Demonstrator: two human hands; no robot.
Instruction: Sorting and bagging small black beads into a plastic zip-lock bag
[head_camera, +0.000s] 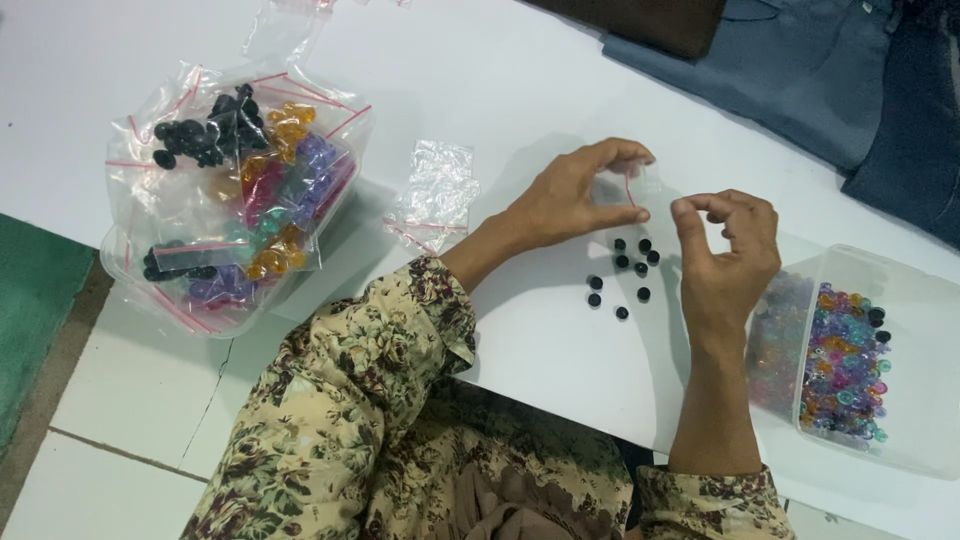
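The left hand (575, 195) pinches a small clear bag (645, 183) directly above the black beads (625, 272), with the right hand (735, 245) loosely curled, apparently empty, beside them.

1. Small clear zip bag (640, 185) with a red seal line, pinched between the left hand (575, 200) and right hand (730, 250), centre of the white table.
2. Empty clear zip bag (435, 195), crumpled, red stripe, lying left of the hands.
3. Heap of clear zip bags (235, 190), far left, filled with black, orange, purple and teal pieces.
4. Clear plastic tub (900, 290), near right, holding mixed coloured pieces.
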